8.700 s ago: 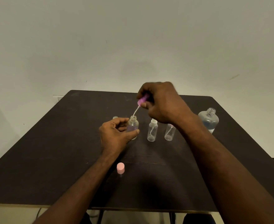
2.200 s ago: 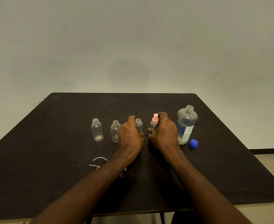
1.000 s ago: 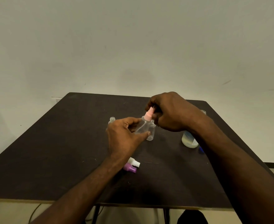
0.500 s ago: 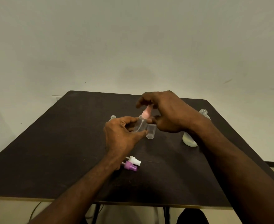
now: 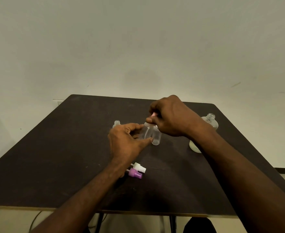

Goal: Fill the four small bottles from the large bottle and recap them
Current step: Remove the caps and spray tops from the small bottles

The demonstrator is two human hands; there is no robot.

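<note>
My left hand [image 5: 126,142] grips a small clear bottle [image 5: 146,132], tilted above the dark table [image 5: 54,157]. My right hand [image 5: 170,117] pinches that bottle's pink spray cap [image 5: 153,114] at the neck. A second small open bottle [image 5: 156,138] stands just behind the held one. Another open small bottle [image 5: 117,123] peeks out at the left behind my left hand. The large bottle [image 5: 209,125] stands uncapped at the right, partly hidden by my right forearm. A white spray cap [image 5: 139,167] and a purple spray cap [image 5: 135,174] lie on the table by my left wrist.
A pale wall rises behind the table's far edge. A cable hangs under the table's front edge at the left.
My right hand's fingers have closed over the pink cap again, hiding most of it. The held bottle stays tilted in my left hand. The camera view shifted slightly.
</note>
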